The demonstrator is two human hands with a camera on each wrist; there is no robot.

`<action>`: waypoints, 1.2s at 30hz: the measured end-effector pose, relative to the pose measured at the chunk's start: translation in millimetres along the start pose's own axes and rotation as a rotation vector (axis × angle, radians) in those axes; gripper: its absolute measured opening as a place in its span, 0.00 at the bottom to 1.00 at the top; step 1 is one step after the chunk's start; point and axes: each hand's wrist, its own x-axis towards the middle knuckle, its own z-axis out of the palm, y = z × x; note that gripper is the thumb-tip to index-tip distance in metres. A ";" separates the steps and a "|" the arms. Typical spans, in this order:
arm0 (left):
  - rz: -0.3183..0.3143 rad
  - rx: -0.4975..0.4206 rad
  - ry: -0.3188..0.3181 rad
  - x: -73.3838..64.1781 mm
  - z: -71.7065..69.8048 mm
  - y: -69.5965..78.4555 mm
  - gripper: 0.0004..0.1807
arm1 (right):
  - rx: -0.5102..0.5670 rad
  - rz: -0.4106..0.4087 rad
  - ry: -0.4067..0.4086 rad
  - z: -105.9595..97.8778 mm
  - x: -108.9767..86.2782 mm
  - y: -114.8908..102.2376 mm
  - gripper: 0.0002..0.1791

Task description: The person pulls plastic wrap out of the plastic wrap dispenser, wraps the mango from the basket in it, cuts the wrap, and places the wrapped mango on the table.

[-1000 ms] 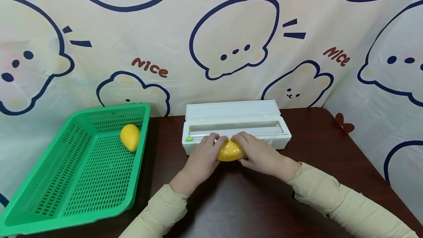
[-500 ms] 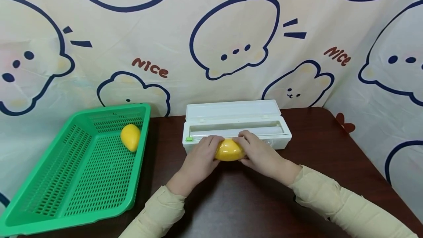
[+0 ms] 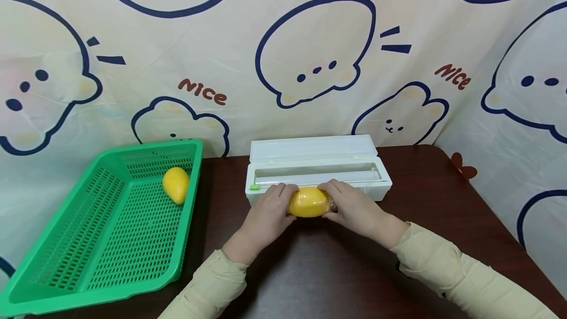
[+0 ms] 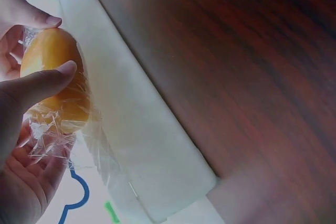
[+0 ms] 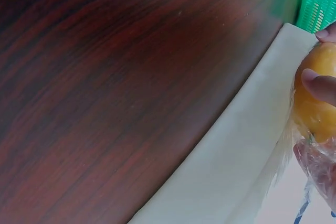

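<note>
A yellow mango (image 3: 309,202) is held between both hands in front of a white cling film box (image 3: 319,174). My left hand (image 3: 268,216) grips its left end, the thumb pressed on the near side. On the other end, my right hand (image 3: 356,209) holds it with curled fingers and thumb. Clear cling film (image 4: 50,132) lies crumpled around the mango's ends in the left wrist view, and bunches below the mango (image 5: 317,98) in the right wrist view. From there the film stretches toward the box. The box lid stands open, showing the roll inside.
A green perforated basket (image 3: 179,240) stands at the left of the dark wooden table (image 3: 319,274). Inside it, by the right wall, lies a second mango (image 3: 175,184). A patterned curtain (image 3: 239,63) hangs close behind the box and along the right side.
The mango has turned a little in the hands, and its right end with gathered film shows more. Both hands stay nearly in place; the right fingers have shifted slightly.
</note>
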 end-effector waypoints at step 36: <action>-0.117 -0.049 -0.189 4.7 1.5 2.2 0.31 | 0.050 0.059 -0.072 6.1 -3.8 4.4 0.31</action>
